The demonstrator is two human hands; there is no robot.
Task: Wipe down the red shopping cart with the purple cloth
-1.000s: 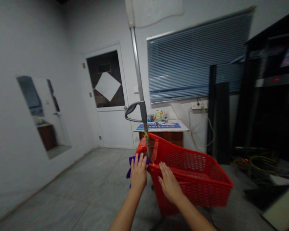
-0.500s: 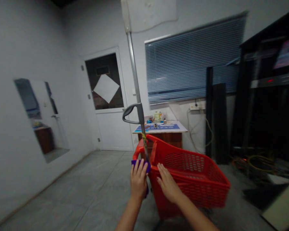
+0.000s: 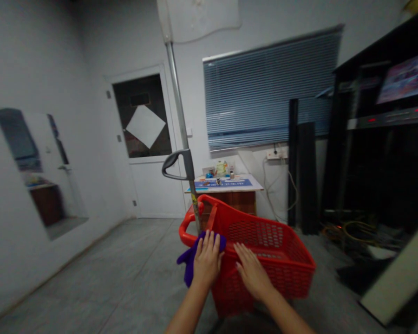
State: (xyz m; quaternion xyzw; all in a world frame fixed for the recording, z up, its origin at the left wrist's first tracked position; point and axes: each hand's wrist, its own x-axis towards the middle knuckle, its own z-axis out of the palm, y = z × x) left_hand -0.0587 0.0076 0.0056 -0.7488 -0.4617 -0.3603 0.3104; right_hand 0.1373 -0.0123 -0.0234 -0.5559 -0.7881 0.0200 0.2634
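My left hand lies over a purple cloth, holding it against the near left corner of a red plastic shopping cart. Its fingers point forward, and part of the cloth hangs out on the left. At the cart's near rim, my right hand has its fingers stretched out and holds nothing; whether it touches the rim is hard to tell. Just beyond the left hand rises a metal pole with a grey loop handle. Its lower end is hidden behind the cart and cloth.
Behind the cart, a small table carries bottles and small items. A white door and a mirror are to the left. Black racks, cables and a pale panel stand or lie on the right.
The view has shifted, so the cart and pole appear farther left. My left hand and the cloth have moved right relative to the cart's handle, and more cloth shows.
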